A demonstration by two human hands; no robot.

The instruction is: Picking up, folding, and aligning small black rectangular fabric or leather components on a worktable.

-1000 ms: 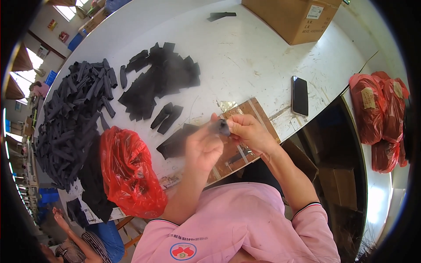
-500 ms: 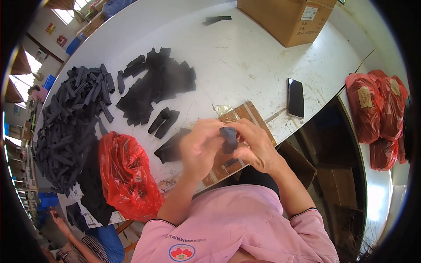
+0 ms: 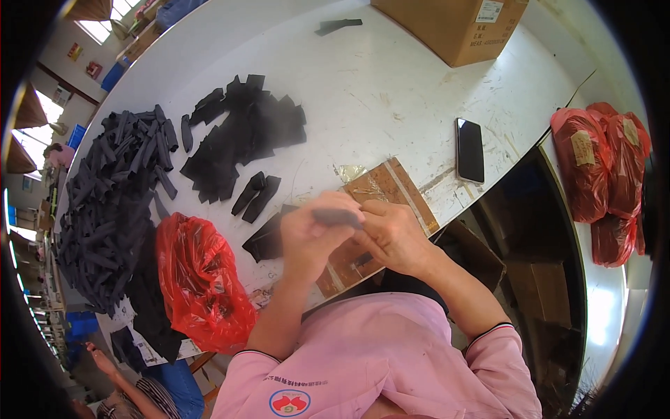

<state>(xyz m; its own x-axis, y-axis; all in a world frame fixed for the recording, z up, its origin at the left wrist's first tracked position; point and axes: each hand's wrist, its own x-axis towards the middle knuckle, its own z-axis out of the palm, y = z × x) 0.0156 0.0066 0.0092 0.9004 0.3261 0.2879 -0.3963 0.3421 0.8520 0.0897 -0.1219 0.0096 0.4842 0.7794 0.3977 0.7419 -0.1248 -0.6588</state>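
Note:
A dark grey fabric piece (image 3: 336, 217) lies across the fingers of my left hand (image 3: 314, 234), which is closed around it and a little blurred. My right hand (image 3: 396, 236) meets it at the piece's right end, with thumb and fingers pinched there. Both hands are over a brown wooden board (image 3: 391, 185) at the table's near edge. Just left of my left hand, dark cloth (image 3: 264, 239) lies on the table. Two short dark strips (image 3: 257, 197) rest beyond it. The right fingertips are partly hidden.
A spread of black fabric pieces (image 3: 241, 136) and a large heap of dark rolled strips (image 3: 112, 202) lie to the left. Near them sits a red plastic bag (image 3: 202, 279). A phone (image 3: 470, 150), a cardboard box (image 3: 453, 31) and filled red bags (image 3: 590, 167) are rightward.
The fabric piece has turned from upright between both hands to lying sideways across my left fingers. My right hand has shifted slightly left, its fingers closing at the piece's end.

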